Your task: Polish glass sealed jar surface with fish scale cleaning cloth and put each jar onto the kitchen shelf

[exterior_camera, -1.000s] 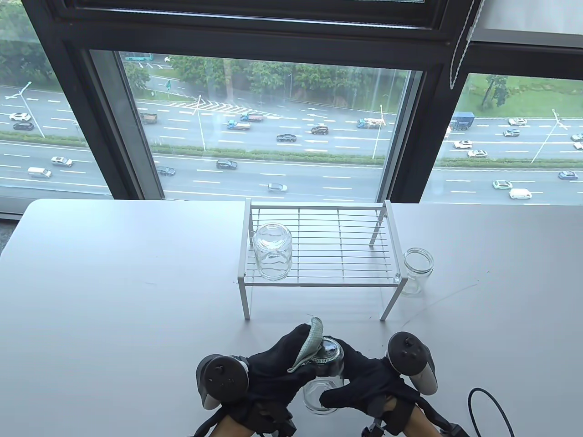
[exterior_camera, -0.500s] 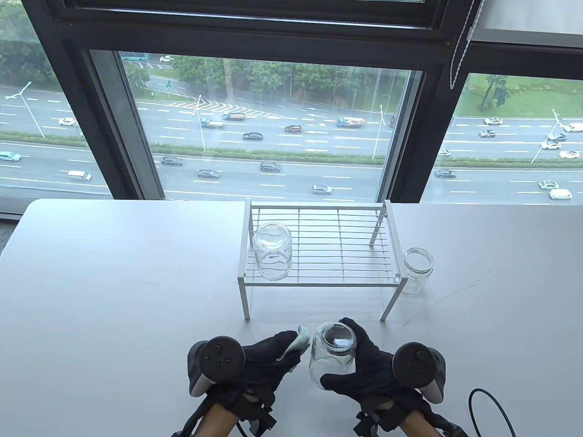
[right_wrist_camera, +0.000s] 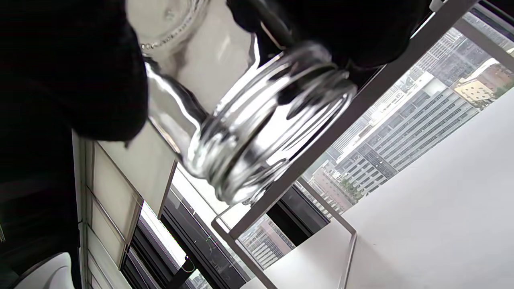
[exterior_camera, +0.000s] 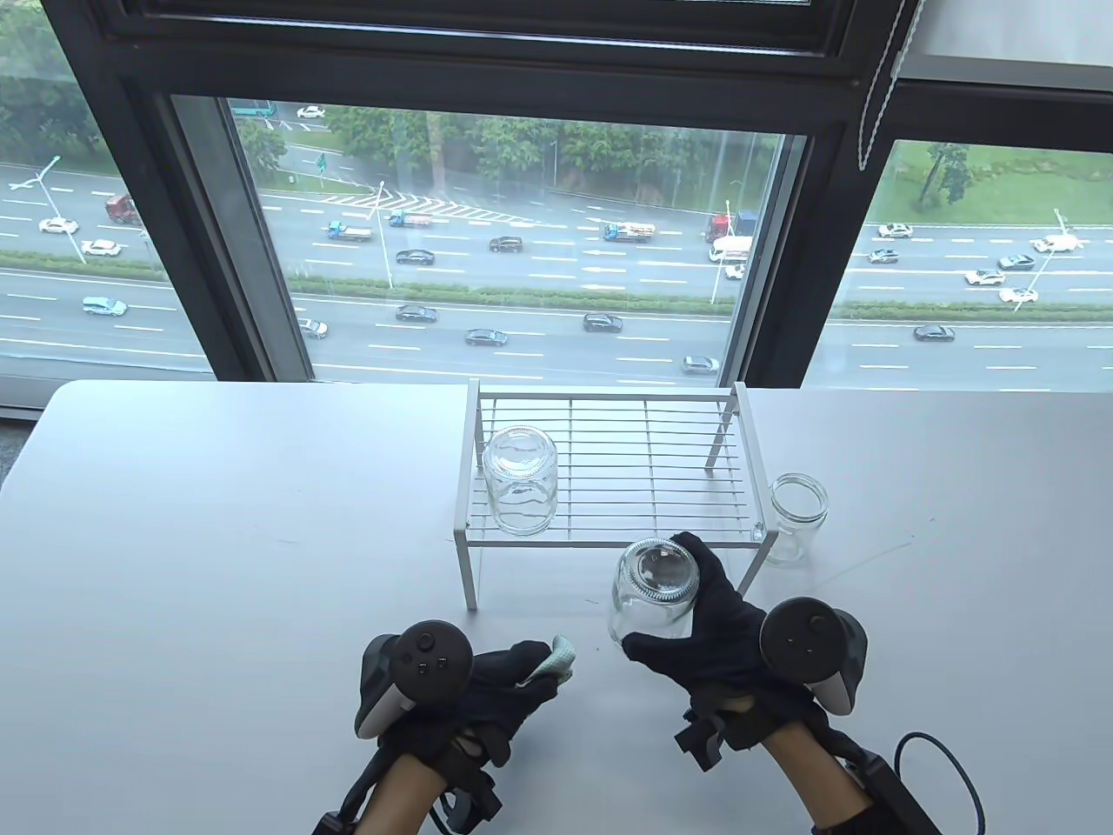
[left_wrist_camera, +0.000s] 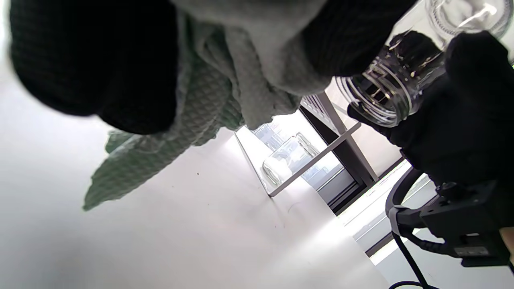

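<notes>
- Black-gloved left hand [exterior_camera: 487, 687], nearest the viewer: fingers clenched round the bunched pale-green scale-textured cleaning cloth [exterior_camera: 556, 658], low over the white surface [exterior_camera: 217, 539]; a loose corner of the cloth hangs toward the surface in the left wrist view.
- Black-gloved right hand [exterior_camera: 704, 626]: fingers and thumb wrapped round the clear lidless glass jar [exterior_camera: 652, 587], held in the air with its threaded mouth tilted up and forward, just in front of the front rail of the white wire kitchen shelf [exterior_camera: 609, 465].
- On the shelf, left end: a second clear glass jar [exterior_camera: 519, 478], standing mouth-down on the wires.
- Beside the shelf's right leg, on the surface: a third clear glass jar [exterior_camera: 796, 517], upright and open, apparently not yet polished.
- Risk (judgement): smooth glass in a fabric glove may slip, particularly while the jar is tilted; its rim could strike the front rail if it is not lifted clear; set down on the wires at a tilt, it could rock or tip.
- Change from half a second earlier: the held jar has moved forward and up toward the shelf, away from the cloth; the left hand has drawn back with the cloth; both other jars are unmoved.
</notes>
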Tool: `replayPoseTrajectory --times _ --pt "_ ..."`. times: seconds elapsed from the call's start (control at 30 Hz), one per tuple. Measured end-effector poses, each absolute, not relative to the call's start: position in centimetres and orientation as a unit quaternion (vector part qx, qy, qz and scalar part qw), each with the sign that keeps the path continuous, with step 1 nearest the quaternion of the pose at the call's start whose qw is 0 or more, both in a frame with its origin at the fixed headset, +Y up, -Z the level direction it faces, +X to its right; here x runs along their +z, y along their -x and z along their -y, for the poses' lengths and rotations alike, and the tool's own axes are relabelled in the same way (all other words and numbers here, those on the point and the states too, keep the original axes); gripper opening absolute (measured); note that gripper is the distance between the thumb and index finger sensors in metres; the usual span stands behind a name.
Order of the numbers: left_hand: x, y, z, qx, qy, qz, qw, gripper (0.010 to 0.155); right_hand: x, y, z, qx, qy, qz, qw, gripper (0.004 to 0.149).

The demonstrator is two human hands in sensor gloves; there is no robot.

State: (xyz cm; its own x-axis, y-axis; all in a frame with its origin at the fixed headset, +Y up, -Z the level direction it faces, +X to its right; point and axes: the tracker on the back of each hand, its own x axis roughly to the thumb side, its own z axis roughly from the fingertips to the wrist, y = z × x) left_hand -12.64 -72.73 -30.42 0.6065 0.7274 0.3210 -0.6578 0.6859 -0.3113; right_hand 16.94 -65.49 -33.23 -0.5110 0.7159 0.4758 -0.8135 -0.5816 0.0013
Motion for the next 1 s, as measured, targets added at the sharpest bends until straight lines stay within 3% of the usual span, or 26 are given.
replayPoseTrajectory --times 0.33,0.6,1.0 --pt "-30.4 12.6 72.8 0.387 0.086 0.215 0.893 0.058 -37.9 -14.6 62.6 0.863 -0.172 0.156 0.45 0.111" --pt "-30.6 13.2 72.7 0.396 0.083 0.206 0.891 0.059 -41.6 -13.4 64.8 0.879 -0.111 0.138 0.442 0.109" --pt "-30.7 13.3 72.6 0.394 0.078 0.21 0.891 0.059 -42.2 -13.0 66.1 0.891 -0.104 0.132 0.422 0.109"
